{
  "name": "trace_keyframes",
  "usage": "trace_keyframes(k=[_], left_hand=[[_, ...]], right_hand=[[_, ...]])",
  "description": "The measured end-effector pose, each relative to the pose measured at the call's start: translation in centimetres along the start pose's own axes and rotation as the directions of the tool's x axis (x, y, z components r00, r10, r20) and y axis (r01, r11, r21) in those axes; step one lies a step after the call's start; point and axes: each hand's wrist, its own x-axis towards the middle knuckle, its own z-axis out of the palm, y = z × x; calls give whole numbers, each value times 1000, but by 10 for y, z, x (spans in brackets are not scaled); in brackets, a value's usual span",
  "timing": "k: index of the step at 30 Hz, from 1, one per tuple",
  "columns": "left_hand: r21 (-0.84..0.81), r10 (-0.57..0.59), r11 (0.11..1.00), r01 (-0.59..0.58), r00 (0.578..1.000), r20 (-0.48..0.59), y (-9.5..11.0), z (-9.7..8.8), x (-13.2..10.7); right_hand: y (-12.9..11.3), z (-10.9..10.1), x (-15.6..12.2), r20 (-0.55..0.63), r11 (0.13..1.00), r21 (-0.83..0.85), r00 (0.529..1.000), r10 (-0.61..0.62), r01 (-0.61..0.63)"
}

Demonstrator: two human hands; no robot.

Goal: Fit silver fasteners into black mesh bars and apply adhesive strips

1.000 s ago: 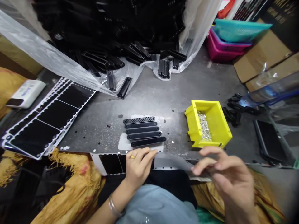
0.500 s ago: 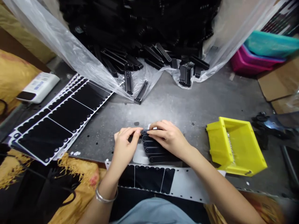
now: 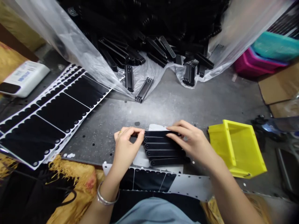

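Several flat black strips with rounded ends [image 3: 164, 153] lie side by side in front of me, on pale sheets [image 3: 141, 157]. At the far side of this row is one more black strip [image 3: 156, 133]. The thumb and forefinger of my left hand [image 3: 126, 146] are pinched together at its left end. My right hand [image 3: 192, 141] has thumb and fingertips closed on the same strip farther right and covers its right end. Whether that strip is a thin sticker or a sticker on a plastic bar, I cannot tell.
A clear plastic bag [image 3: 161, 73] spills black plastic bars [image 3: 144, 90] at the back. Black sticker sheets [image 3: 54, 112] lie left, beside a white device [image 3: 24, 79]. A part-used sheet [image 3: 191, 183] hangs at the front edge. A yellow bin [image 3: 249, 149] stands right, with stacked coloured trays [image 3: 275, 46] behind.
My right hand has slid to the right along the far strip, away from my left hand, uncovering more of the row. My left hand stays at the left end. The view has shifted slightly.
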Motion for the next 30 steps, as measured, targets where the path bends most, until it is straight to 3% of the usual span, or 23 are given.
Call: trace_keyframes(k=[3,9,15,18,20,22,24,27,30], left_hand=[[0,8,1000,-8,1000,-18,-2,1,-1],[6,33,999,-33,999,-21,-7,3,0],[52,70,996,-70,998,7,0,-10,-1],[21,160,987,-161,986,51,12,-19,-8],[55,267,958,-281,946,186,21,-16,-14],[135,357,897,-421,870,340,27,-4,-19],[200,399,833,-516,810,429,29,14,-20],[264,395,818,-510,833,387,27,34,-19],[266,356,880,-394,917,181,22,23,-27]], right_hand=[[15,-7,-9,-42,991,126,997,60,-54],[31,4,-12,-87,983,184,996,-5,21],[8,-9,-26,-170,989,-143,985,1,-25],[-11,2,-34,-128,965,-261,992,-24,-10],[-12,19,-37,-53,955,-295,997,-54,36],[-4,33,-40,23,961,-272,999,-46,50],[8,35,-45,5,979,-202,1000,-11,12],[13,17,-61,-202,992,-92,977,66,-86],[-1,-8,-87,-394,995,-1,915,91,-99]])
